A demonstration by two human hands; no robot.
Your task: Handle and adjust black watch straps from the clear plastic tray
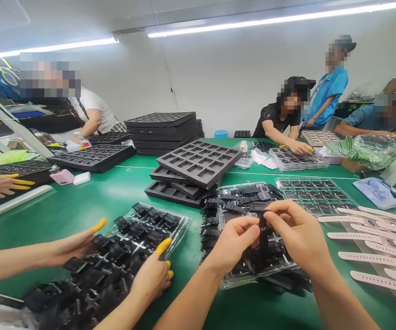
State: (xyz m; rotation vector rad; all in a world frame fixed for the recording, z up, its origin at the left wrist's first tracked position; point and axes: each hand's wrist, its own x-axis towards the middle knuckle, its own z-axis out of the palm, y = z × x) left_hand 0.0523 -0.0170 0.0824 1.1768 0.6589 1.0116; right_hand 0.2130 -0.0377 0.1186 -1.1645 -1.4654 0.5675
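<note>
Between my left hand (pixel 237 238) and my right hand (pixel 292 233), a black watch (pixel 262 238) hangs by its strap. Both hands pinch it near its upper part, fingertips close together. Beneath them lies a clear plastic tray (pixel 234 278) loaded with black watches and straps. More black straps (pixel 211 229) overhang the tray's left side, and others stick out below its lower right edge. The watch face and the exact grip points are partly hidden by my fingers.
At left, a person's yellow-capped fingers (pixel 163 246) hold a clear tray of black watches (pixel 138 229). Black foam trays (pixel 198 160) stand stacked ahead. Pink straps (pixel 383 247) lie at right, beside a tray of square parts (pixel 316 195). Several people work around the green table (pixel 115 192).
</note>
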